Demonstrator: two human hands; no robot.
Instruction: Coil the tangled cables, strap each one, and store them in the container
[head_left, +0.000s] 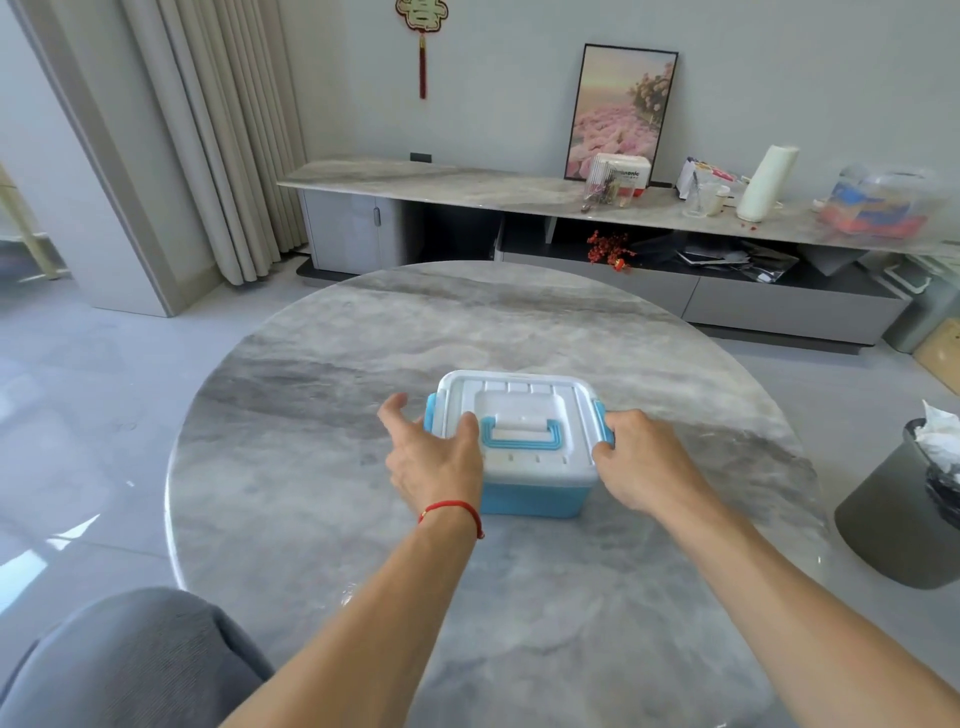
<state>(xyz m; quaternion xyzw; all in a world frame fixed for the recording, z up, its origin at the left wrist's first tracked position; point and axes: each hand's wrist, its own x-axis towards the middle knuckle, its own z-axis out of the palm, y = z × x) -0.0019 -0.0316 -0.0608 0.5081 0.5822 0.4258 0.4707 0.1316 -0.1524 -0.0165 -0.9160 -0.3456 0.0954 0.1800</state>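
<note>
You have one container (519, 441) between your two hands, left hand (434, 457) and right hand (641, 462), each at one of its two blue side clasps (602, 421), with a single blue carry handle (522, 434) on the one white lid (514, 400). One round marble table (363, 364) lies under both hands. One red string bracelet (452, 512) circles your left wrist. Off to the right of your right hand stands one dark waste bin (893, 525). Beyond both hands, one long cabinet (415, 182) carries one framed flower picture (621, 111) and one white roll (766, 182); one red knot ornament (422, 31) hangs above it.
</note>
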